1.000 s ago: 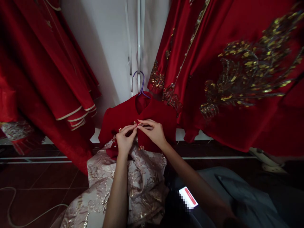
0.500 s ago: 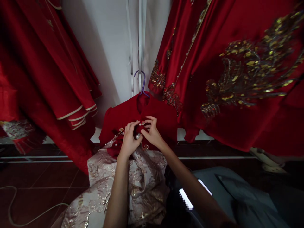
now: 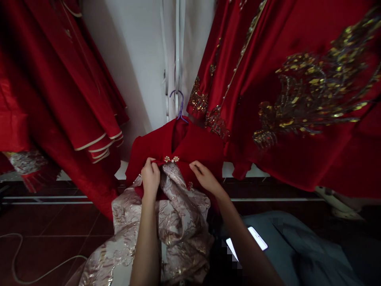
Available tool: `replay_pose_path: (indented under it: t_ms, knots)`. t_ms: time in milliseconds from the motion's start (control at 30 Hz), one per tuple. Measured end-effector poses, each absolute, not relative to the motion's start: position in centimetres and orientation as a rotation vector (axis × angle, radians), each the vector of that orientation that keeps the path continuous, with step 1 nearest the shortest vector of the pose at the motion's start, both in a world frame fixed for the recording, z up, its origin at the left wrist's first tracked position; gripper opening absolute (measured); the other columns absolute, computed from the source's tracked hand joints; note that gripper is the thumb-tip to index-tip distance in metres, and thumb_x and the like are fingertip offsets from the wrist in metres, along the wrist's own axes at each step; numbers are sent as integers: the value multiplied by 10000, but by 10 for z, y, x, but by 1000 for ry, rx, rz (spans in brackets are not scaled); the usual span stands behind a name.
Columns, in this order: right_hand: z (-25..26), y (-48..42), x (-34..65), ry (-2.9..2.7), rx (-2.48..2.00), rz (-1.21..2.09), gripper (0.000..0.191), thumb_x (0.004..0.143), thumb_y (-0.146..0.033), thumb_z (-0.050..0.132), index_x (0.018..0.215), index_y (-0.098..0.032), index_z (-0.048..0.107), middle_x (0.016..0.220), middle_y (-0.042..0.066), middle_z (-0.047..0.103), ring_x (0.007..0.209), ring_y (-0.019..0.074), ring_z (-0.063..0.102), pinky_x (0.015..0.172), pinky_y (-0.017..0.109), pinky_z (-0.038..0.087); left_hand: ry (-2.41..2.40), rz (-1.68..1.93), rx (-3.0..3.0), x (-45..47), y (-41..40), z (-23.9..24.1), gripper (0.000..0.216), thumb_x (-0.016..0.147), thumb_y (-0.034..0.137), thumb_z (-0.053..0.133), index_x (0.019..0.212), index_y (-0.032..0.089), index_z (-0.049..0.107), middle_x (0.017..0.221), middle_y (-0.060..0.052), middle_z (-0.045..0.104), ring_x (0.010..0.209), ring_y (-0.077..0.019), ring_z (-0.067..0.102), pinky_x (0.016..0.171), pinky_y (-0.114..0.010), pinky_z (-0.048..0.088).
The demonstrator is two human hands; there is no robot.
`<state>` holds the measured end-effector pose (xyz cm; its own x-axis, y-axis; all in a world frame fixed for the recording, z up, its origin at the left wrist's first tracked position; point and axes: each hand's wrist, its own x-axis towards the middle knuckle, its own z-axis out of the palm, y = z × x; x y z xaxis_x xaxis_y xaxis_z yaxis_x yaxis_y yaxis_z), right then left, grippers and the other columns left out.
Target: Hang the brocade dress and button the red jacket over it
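Note:
A red jacket [image 3: 151, 137] hangs by its purple hanger [image 3: 180, 107]. At its front, a clasp with pearl flowers [image 3: 172, 159] bridges the two edges below the neckline. My left hand [image 3: 151, 176] is closed on the jacket's left front edge, just beside the clasp. To the right of it, my right hand [image 3: 205, 176] pinches the other front panel between thumb and fingers. Pale brocade fabric [image 3: 175, 178] shows in the gap under the clasp and spills down between my forearms. Another flower ornament [image 3: 190, 185] sits lower on the right panel, near my right hand.
Red garments [image 3: 98, 111] with cream piping hang at left. At right hangs a red garment with gold sequin embroidery [image 3: 315, 91]. A lit phone [image 3: 257, 238] lies on blue-grey cloth [image 3: 285, 226] at lower right. A white cable [image 3: 18, 258] curls over the floor at lower left.
My hands have moved apart from the clasp, left hand leftward and right hand rightward, onto the front panels. The pearl-flower clasp, partly covered before, now shows joined between them.

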<state>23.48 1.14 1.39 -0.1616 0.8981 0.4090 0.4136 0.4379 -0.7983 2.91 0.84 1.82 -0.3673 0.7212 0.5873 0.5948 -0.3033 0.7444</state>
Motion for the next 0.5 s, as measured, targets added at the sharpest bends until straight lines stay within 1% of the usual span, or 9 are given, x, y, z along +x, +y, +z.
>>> replay_pose_path:
  t_ms: [67,133,200,267,333,400,433,467,500]
  knots:
    - [14,12,231,-1686,-1132,659,262,868,-458,391,812,-231,508,685,-25,533,622,140,503,652,266,426,1692,1709,1741,25,5,22,200,828,152,350,852,210,540,603,18,526,558,-146,505,596,-245,363]
    - [14,12,228,-1649,-1139,670,261,873,-465,383,814,-234,487,679,-31,509,613,136,493,652,260,423,1597,1639,1851,20,2,25,159,799,174,419,916,214,518,713,9,563,656,-152,538,648,-250,392]
    - [16,11,228,-1646,-1136,691,262,870,-469,392,797,-231,476,691,-27,508,643,138,498,671,261,426,1581,1575,1978,11,0,25,231,719,155,513,942,216,505,850,-13,568,789,-173,550,711,-269,411]
    - [20,8,231,-1671,-1128,738,262,863,-475,412,800,-230,479,717,-22,522,678,141,512,690,265,434,1674,1568,2038,-3,-2,25,291,638,90,539,900,215,515,909,-30,539,849,-191,535,739,-288,416]
    - [26,3,235,-1715,-1113,800,254,850,-477,443,830,-228,492,773,-12,553,735,146,543,725,273,445,1819,1611,2000,-17,-6,24,276,603,51,525,828,211,532,904,-36,517,831,-193,526,735,-297,417]
    - [32,-5,239,-1761,-1095,855,250,822,-470,503,890,-230,498,870,7,589,832,163,578,770,292,454,1962,1645,1908,-28,-11,26,231,609,59,528,780,213,553,880,-31,513,777,-182,525,712,-297,419]
    - [35,-9,241,-1789,-1087,869,278,788,-463,558,930,-232,498,932,21,598,892,179,585,791,305,457,2031,1662,1855,-33,-15,27,210,619,71,533,769,215,566,874,-28,514,754,-176,525,703,-296,419]
    - [38,-12,243,-1824,-1080,873,350,735,-452,625,976,-235,492,995,36,598,953,200,583,807,318,459,2098,1686,1799,-36,-18,29,201,626,81,537,769,216,579,875,-26,515,736,-170,524,700,-297,419]
    - [39,-16,244,-1869,-1074,873,464,666,-433,695,1030,-239,481,1058,52,587,1009,221,572,822,330,461,2163,1714,1738,-39,-22,32,207,627,86,538,776,218,592,881,-25,514,719,-162,521,701,-297,420]
